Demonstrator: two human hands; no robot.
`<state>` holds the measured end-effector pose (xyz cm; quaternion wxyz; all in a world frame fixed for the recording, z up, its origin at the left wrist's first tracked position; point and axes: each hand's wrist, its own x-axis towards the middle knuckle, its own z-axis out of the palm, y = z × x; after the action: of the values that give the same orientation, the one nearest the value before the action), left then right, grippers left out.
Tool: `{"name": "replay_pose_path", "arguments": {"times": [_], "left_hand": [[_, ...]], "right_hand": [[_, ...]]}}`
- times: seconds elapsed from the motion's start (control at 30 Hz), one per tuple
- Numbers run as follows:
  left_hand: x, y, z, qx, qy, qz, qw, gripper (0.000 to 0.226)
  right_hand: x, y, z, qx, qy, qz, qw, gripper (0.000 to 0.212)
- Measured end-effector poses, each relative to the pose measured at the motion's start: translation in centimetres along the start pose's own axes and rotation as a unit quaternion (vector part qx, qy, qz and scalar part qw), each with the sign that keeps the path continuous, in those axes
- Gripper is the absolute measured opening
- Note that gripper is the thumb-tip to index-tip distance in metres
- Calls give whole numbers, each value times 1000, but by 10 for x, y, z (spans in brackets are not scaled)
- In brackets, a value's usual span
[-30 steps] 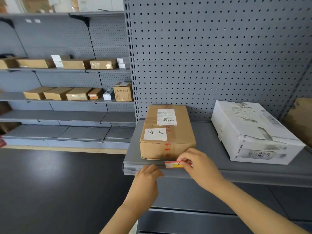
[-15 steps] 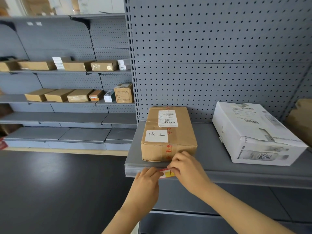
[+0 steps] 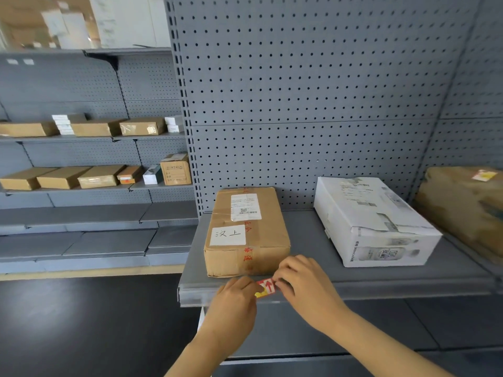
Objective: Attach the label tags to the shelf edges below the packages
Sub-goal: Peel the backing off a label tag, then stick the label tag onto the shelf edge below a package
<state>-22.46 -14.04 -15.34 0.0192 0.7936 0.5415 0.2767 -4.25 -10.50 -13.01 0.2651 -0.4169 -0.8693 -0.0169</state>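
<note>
A red and yellow label tag lies against the grey shelf edge, just below the front of a brown cardboard package. My left hand pinches the tag's left end. My right hand pinches its right end, fingers pressed on the shelf edge. Much of the tag is hidden by my fingers. A white package sits further right on the same shelf, with bare edge below it.
A wrapped brown parcel lies at the far right. Grey pegboard backs the shelf. To the left, another shelving unit carries several brown boxes and small white ones. Dark floor spreads below left.
Both hands have drawn together on the tag at the shelf edge. The tag now shows tilted between my fingers, its left end lower, where before it lay flat on the shelf lip.
</note>
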Motion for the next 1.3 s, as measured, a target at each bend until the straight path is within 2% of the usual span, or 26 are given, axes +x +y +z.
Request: {"name": "replay_pose_path", "arguments": {"times": [0.1,0.37,0.53,0.77,1.0,1.13,1.3], "left_hand": [[19,21,7,-25,0,43,999,31],[75,101,47,-35,-69,154,985,27],[107,173,73,-49,-105,196,974,37],[161,285,107,-76,-128,202,968,23],[210,393,150,-80,-130,228,962,21],[242,427,174,-83,-134,229,961,20],[299,448,191,-106,-79,225,965,20]], "right_hand": [[-16,14,-17,-6,8,37,999,10],[-81,62,-77,-30,34,146,988,11],[-132,105,-122,-49,31,203,977,16],[-205,188,-199,-56,1,248,967,21],[-257,267,-265,-70,2,274,959,21],[-269,312,-278,-69,4,278,958,19],[-255,374,-293,-52,11,270,961,16]]}}
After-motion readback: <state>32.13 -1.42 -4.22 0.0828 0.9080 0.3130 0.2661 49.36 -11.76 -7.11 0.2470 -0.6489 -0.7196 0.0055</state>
